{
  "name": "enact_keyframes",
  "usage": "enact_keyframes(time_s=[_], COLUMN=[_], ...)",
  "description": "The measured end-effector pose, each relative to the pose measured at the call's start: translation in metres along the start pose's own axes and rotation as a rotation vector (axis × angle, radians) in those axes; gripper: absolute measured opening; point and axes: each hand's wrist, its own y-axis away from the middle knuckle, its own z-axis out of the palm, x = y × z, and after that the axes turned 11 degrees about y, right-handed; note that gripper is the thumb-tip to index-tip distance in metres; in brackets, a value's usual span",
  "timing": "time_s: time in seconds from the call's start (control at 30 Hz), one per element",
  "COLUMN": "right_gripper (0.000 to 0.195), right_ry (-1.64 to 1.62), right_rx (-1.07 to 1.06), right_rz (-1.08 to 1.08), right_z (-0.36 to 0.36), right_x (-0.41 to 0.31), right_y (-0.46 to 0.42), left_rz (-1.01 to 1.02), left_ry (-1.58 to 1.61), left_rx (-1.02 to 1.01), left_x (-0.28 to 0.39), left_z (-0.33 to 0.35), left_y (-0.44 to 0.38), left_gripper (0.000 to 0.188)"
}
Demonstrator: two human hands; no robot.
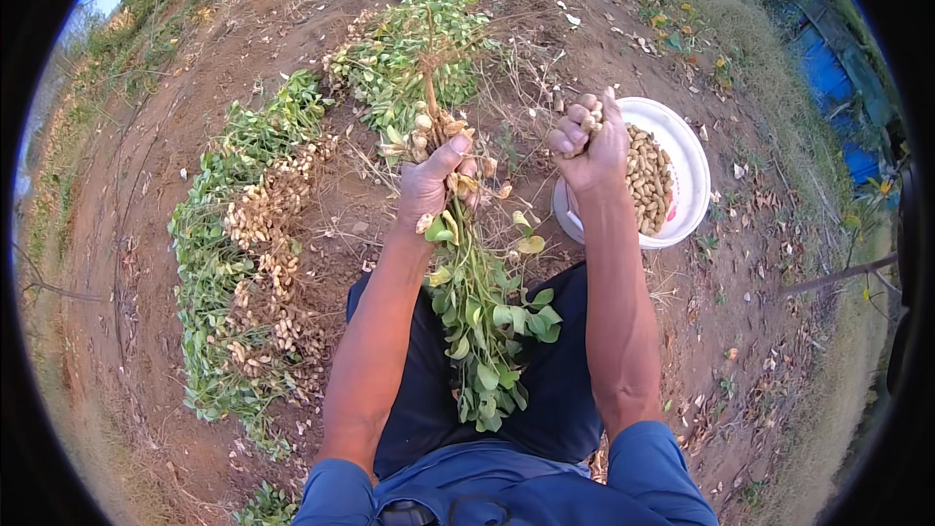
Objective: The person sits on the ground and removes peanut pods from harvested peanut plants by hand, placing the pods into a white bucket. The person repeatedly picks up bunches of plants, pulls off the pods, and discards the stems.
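My left hand (437, 179) grips a pulled peanut plant (478, 314) at the base of its stems. Its roots and several pods point away from me, while the leafy stems hang down between my knees. In my right hand (593, 137), curled with the palm up, sits a small cluster of peanut pods (593, 117). That hand is over the left part of a white bucket (690, 161) and hides some of its rim. Loose peanuts in the shell (646, 179) lie inside the bucket.
A long row of uprooted peanut plants (201, 285) lies on my left, pods (270, 204) facing me. More plants (409, 51) are heaped ahead. Bare soil (730, 307) with dry leaves surrounds the bucket. A thin branch (840, 274) juts in at right, and blue sheeting (825, 73) stands beyond.
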Motion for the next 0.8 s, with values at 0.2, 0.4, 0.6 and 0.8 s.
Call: enact_keyframes(time_s=[0.2,0.4,0.6,0.8], right_gripper=[0.052,0.034,0.019,0.042], right_ry=[-0.798,-0.477,0.487,1.164], right_rx=[0.689,0.493,-0.184,-0.386], right_rz=[-0.118,-0.042,0.034,0.069], right_z=[-0.133,-0.124,-0.021,0.024], right_x=[-0.079,-0.077,-0.03,0.009], right_y=[-0.036,-0.036,0.027,0.051], left_rz=[0.116,0.191,0.544,0.669], left_ry=[-0.287,-0.52,-1.009,-1.254], left_rx=[0.028,-0.187,-0.105,-0.072], left_x=[-0.006,-0.013,-0.015,-0.015], left_z=[0.012,0.03,0.008,0.009], left_y=[0.007,0.012,0.002,0.002], left_gripper=[0.041,0.036,0.042,0.059])
